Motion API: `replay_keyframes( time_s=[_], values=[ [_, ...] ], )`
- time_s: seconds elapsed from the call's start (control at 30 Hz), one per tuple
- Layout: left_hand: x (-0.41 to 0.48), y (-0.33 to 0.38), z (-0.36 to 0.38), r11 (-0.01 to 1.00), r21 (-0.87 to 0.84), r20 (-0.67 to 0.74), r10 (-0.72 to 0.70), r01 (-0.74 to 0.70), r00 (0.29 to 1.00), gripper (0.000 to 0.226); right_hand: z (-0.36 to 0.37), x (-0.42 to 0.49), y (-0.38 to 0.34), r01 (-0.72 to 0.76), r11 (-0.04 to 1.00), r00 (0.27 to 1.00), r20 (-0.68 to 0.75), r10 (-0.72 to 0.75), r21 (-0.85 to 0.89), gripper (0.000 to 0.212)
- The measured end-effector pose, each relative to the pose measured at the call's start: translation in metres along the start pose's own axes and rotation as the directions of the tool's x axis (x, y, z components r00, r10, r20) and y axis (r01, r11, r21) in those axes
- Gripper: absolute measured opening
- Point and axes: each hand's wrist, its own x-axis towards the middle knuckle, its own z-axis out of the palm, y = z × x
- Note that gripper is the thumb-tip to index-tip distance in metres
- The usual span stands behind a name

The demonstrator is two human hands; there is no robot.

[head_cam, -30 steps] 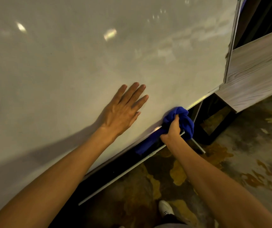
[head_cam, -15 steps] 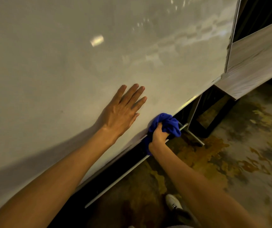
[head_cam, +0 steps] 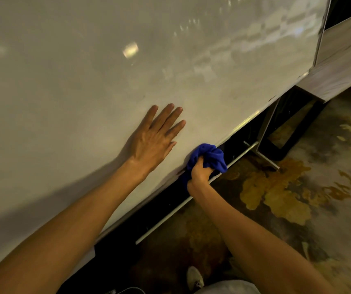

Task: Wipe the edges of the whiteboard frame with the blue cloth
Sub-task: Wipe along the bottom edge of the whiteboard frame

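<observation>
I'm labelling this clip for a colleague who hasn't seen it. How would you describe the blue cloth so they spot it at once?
Find the big whiteboard filling the upper left and follow its bottom frame edge down-left. The blue cloth is bunched against that edge in the right hand, right of the flat left hand. It is the only vivid blue thing in view.

Both forearms are bare from the frame edge to the wrist, with no sleeve in view. The left hand [head_cam: 155, 141] has no ring, watch or band; tendons and veins stand out on its back, and the nails are short and plain. The right hand [head_cam: 199, 174] has a bare wrist as well. At the bottom edge shows a light grey garment [head_cam: 227, 287], and beside it a white shoe [head_cam: 194, 277] with a dark marking near the laces.
</observation>
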Motion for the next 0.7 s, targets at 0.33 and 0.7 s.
replay_keyframes(
  time_s=[0.33,0.7],
  values=[
    [-0.047,-0.01,0.012,1.0,0.004,-0.029,-0.02,0.02,0.999,0.069,-0.002,-0.026,0.027,-0.02,1.0,1.0,0.014,0.02,-0.011,0.061],
    [-0.044,-0.016,0.009,0.999,-0.041,0.008,0.012,-0.012,1.0,0.07,0.003,-0.007,-0.014,-0.046,0.999,0.998,-0.045,0.045,-0.022,0.093]
  ],
)
